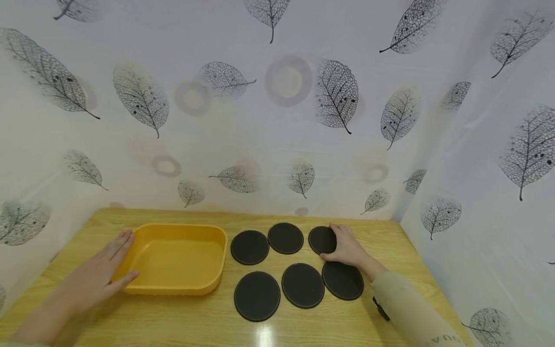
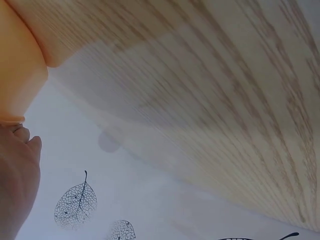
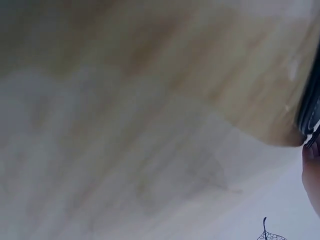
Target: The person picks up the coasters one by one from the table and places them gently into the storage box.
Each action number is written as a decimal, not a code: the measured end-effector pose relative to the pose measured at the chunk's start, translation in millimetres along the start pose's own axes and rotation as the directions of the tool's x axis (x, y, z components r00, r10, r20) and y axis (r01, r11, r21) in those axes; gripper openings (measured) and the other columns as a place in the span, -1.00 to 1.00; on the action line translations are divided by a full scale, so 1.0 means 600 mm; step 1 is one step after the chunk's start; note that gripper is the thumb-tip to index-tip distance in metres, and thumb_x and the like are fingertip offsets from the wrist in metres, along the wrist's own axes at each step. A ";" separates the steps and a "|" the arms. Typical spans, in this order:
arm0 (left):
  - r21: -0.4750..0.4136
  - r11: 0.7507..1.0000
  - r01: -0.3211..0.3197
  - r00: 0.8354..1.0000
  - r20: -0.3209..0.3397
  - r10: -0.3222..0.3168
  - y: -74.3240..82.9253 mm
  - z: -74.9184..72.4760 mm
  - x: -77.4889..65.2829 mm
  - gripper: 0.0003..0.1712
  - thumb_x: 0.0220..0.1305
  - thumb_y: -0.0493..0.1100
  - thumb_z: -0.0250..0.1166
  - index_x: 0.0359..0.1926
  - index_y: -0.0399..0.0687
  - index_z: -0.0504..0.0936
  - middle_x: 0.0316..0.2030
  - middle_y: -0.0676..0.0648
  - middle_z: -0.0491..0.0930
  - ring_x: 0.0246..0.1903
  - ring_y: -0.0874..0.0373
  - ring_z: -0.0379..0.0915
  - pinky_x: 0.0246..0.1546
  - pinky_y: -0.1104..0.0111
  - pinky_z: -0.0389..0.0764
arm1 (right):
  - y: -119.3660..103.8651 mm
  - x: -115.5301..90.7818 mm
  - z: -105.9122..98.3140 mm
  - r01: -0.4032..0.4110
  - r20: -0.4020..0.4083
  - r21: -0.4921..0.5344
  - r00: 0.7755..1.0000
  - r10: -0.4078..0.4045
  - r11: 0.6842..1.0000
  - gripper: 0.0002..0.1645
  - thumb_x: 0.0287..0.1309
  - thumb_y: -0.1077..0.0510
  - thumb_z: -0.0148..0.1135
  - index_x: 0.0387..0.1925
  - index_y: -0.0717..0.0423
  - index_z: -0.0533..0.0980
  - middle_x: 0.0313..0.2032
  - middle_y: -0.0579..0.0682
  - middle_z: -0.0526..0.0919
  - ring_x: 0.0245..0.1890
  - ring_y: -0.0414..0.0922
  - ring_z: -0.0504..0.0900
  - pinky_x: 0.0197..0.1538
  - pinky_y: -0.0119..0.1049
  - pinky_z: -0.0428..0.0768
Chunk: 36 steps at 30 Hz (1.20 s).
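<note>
A yellow plastic basin (image 1: 173, 260) stands on the left of the table. My left hand (image 1: 101, 270) rests along its left side, fingers stretched toward the far corner and thumb spread near the front rim. In the left wrist view, fingertips meet the basin's edge (image 2: 22, 75). To the right lie several round black coasters with stitched rims. My right hand (image 1: 347, 246) holds the far right coaster (image 1: 322, 240) by its edge, fingers at the far side and thumb at the near side. Right below that hand is another coaster (image 1: 342, 281). Dark coaster edges (image 3: 311, 102) show in the right wrist view.
Other coasters lie flat between basin and right hand: two at the back (image 1: 249, 247) (image 1: 285, 238) and two in front (image 1: 257, 296) (image 1: 303, 285). A leaf-patterned sheet (image 1: 277, 144) borders the wooden table (image 1: 182, 320) behind and at the sides. A small black object (image 1: 381, 309) shows by the right sleeve.
</note>
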<state>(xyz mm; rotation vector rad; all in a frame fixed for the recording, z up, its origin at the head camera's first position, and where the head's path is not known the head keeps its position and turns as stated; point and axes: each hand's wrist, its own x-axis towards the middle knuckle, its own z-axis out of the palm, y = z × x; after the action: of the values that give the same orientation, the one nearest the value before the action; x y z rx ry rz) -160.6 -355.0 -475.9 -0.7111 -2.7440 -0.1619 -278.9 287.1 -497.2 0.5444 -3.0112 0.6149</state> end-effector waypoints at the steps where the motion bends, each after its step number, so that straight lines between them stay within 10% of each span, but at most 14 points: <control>1: 0.003 1.000 0.002 1.000 0.001 -0.002 0.000 0.000 0.000 0.08 0.51 0.11 0.27 0.68 -0.38 -0.09 0.71 -0.16 -0.32 0.60 0.46 -0.71 0.50 0.68 -0.63 | 0.000 0.000 -0.001 -0.005 0.001 0.004 1.000 0.005 1.000 0.34 -0.07 -0.22 0.59 0.51 0.54 0.23 0.40 0.53 0.39 0.40 0.47 0.35 0.37 0.40 0.49; 17: 0.000 0.999 0.042 0.999 0.033 -0.042 0.013 -0.003 0.005 0.06 0.54 0.12 0.23 0.66 -0.45 -0.09 0.70 -0.22 -0.35 0.62 0.39 -0.74 0.51 0.65 -0.67 | -0.055 0.030 -0.065 0.051 -0.068 0.039 0.997 -0.048 0.998 0.26 0.01 -0.16 0.58 0.54 0.45 0.24 0.43 0.45 0.39 0.42 0.45 0.33 0.36 0.43 0.46; 36: 0.059 0.998 0.036 0.998 0.051 -0.039 0.021 0.000 0.005 0.06 0.55 0.18 0.18 0.61 -0.55 -0.03 0.64 -0.45 -0.14 0.56 0.40 -0.86 0.52 0.59 -0.71 | -0.241 0.081 -0.070 0.214 0.054 0.158 0.973 -0.225 0.964 0.26 0.06 -0.17 0.53 0.62 0.32 0.16 0.53 0.35 0.28 0.53 0.32 0.23 0.47 0.38 0.39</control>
<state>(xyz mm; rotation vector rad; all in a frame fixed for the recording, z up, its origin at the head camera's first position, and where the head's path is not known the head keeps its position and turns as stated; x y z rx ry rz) -156.5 -342.5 -474.5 -0.6575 -2.8007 -0.0730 -277.3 162.5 -399.6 0.9121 -2.9238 0.8276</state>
